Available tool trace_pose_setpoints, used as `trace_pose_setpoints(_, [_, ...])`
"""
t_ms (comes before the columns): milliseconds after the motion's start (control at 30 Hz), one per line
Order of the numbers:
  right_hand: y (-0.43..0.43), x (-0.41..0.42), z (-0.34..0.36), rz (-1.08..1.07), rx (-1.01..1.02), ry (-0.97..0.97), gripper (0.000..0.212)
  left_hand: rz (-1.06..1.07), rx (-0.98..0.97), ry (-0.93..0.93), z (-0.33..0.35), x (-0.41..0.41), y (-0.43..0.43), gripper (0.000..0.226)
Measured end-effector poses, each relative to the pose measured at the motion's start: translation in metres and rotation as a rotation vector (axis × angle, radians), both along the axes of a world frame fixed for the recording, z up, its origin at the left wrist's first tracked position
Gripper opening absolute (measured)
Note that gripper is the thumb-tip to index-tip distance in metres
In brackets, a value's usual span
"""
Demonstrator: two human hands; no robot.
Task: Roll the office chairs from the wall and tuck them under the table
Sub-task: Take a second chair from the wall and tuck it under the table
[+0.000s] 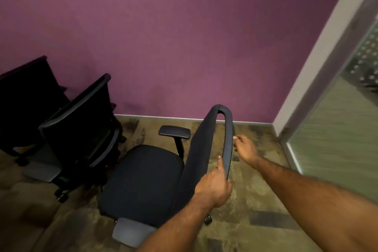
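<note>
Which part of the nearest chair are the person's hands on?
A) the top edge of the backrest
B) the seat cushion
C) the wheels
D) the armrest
A: the left hand grips the rim of the backrest with the thumb along it, and the right hand touches the same rim higher up; the armrest and the seat are untouched.

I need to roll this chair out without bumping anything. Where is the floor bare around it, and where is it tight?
Bare carpet lies right of the held chair, out to the glass partition, and along the purple wall behind it. It is crowded on the left: two more chairs stand close by its seat. Both hands, left and right, grip the backrest.
</note>
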State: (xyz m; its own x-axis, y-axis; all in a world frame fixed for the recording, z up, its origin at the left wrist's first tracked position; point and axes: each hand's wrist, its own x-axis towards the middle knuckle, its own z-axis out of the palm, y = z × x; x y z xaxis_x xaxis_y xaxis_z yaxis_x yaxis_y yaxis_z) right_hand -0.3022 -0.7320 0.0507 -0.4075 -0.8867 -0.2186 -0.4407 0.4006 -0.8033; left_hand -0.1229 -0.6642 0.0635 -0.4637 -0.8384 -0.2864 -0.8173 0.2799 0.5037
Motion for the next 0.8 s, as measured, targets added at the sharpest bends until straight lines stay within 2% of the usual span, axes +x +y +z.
trace_pose_setpoints(100, [-0.041,-0.008,0.008,0.028,-0.023,-0.018,0.042,0.024,0.017,-0.013,0.0,-0.006,-0.005,0.081])
trace_pose_setpoints(167, [-0.064,-0.013,0.016,0.117,-0.054,0.087,0.042,0.039,0.021,-0.018,0.003,-0.009,-0.009,0.08])
trace_pose_setpoints(267, [-0.09,-0.021,0.014,0.325,-0.119,0.508,0.071,0.06,-0.001,-0.047,0.003,-0.013,-0.012,0.079])
trace_pose_setpoints(333, [-0.102,-0.025,0.007,0.534,-0.135,0.743,0.062,0.073,-0.022,-0.052,0.005,-0.016,-0.011,0.077])
trace_pose_setpoints(400, [-0.109,-0.027,0.0,0.686,-0.102,0.867,0.048,0.1,-0.055,-0.067,0.005,-0.021,-0.007,0.075])
trace_pose_setpoints(600, [-0.107,-0.032,0.004,0.841,-0.013,0.869,0.052,0.219,-0.072,-0.122,0.008,-0.031,0.01,0.068])
trace_pose_setpoints(700, [-0.097,-0.028,0.012,0.881,0.009,0.81,0.055,0.285,-0.147,-0.174,0.006,-0.028,0.025,0.066])
trace_pose_setpoints(800, [-0.08,-0.025,0.019,1.013,0.001,0.816,0.057,0.319,-0.231,-0.196,0.002,-0.016,0.038,0.062])
